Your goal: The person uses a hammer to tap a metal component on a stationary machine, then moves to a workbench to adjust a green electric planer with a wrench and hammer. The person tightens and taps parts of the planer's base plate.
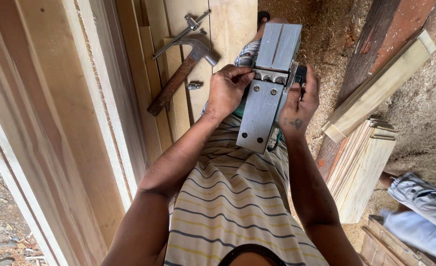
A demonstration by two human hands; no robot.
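Boards: long pale planks (65,113) fill the left of your view, lying side by side and running from near you away toward the top, on a slight slant
Sawdust floor: sawdust-strewn ground (424,103) takes up the right side, with a dark reddish beam (375,44) crossing it on a diagonal
Stacked offcuts: short pale boards (360,167) lie in a stack to your right, just past your right forearm
Another person: pale trousers (419,197) show at the right edge, well apart from your hands
Planer: the electric planer (269,88) sits in front of your striped shirt, turned over so its flat grey sole faces up at you; its long axis runs from your chest away toward the top, leaning a little rightward at the far end, with the cutter slot crossing it about midway
Hammer: a claw hammer (178,76) lies on the boards just left of your left hand, brown handle slanting down-left, steel head up-right
Metal key: a slim metal bar tool (183,32) rests beside the hammer's head
Left hand: your left hand (227,91) is curled, fingertips pressed at the cutter slot on the planer's left side
Right hand: your right hand (301,98) wraps the planer's right edge, fingers closed on its body
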